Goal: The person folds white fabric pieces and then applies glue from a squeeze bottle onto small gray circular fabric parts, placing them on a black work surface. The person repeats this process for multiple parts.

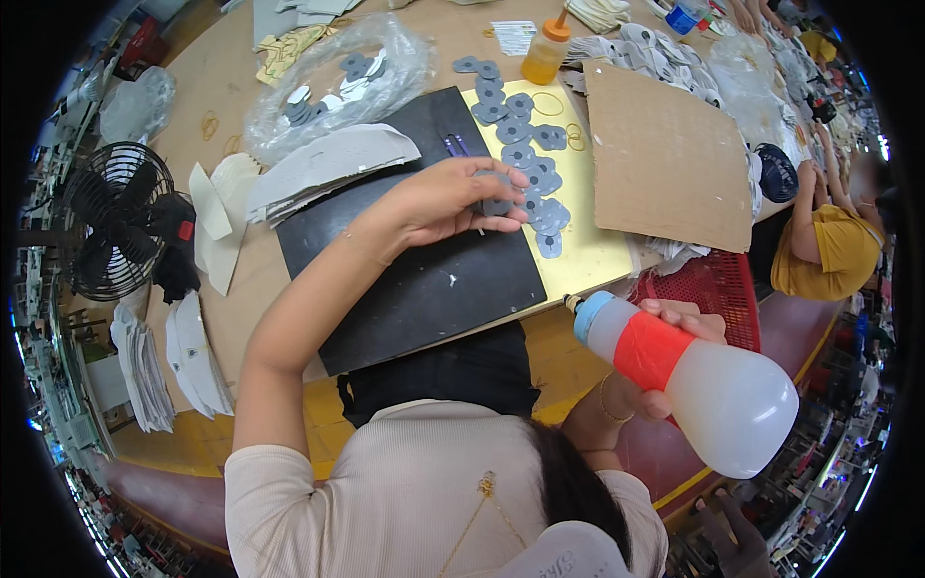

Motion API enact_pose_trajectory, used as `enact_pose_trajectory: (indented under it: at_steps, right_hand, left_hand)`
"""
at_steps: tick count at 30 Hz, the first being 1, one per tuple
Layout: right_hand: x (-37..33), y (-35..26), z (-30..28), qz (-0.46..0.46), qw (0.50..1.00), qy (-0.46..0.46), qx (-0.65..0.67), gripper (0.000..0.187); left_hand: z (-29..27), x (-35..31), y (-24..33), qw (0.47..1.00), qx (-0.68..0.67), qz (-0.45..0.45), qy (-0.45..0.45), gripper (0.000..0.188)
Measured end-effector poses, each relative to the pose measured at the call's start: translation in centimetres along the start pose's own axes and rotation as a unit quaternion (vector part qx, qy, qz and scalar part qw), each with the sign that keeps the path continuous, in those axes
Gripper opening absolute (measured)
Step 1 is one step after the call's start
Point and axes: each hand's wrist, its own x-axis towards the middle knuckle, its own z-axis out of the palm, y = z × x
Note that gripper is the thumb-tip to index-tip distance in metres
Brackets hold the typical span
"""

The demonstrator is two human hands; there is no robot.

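My left hand [453, 202] is over the right part of a black board [414, 289], its fingers curled around a small grey piece [494, 196]. Just beyond the fingertips, several similar grey rounded pieces with dark round centres [544, 214] lie overlapping in a row on a yellow sheet [588, 255]. Off the table's near edge, my right hand [674, 323] grips a translucent squeeze bottle [737, 405] by its red-banded middle. The bottle is tilted, and its pale blue cap and narrow nozzle point toward the yellow sheet. Two purple pen-like sticks [456, 144] rest on the board.
White cut pieces [332, 164] are stacked on the board's far left. A clear plastic bag [275, 116] holds more pieces. An amber-filled bottle [545, 53], a cardboard sheet [665, 159] and a red basket [708, 294] are around the right side. A black fan [120, 217] stands left. Another person [829, 241] works at right.
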Motion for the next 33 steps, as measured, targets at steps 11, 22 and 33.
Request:
enact_pose_trajectory:
  at_steps: [11,22,33]
  right_hand:
    - [1.2,0.9,1.8,-0.064,0.990,-0.122,-0.025,0.080]
    - [1.2,0.9,2.4,-0.098,0.973,-0.206,-0.030,0.082]
    - [1.5,1.7,1.1,-0.146,0.966,-0.208,-0.036,0.082]
  left_hand:
    - [2.2,-6.6,-1.1,0.988,0.123,0.057,0.068,0.025]
    - [2.5,-7.3,-1.6,0.975,0.176,0.098,0.094,0.018]
    - [2.8,-7.4,-1.2,0.989,0.088,0.073,0.092,0.015]
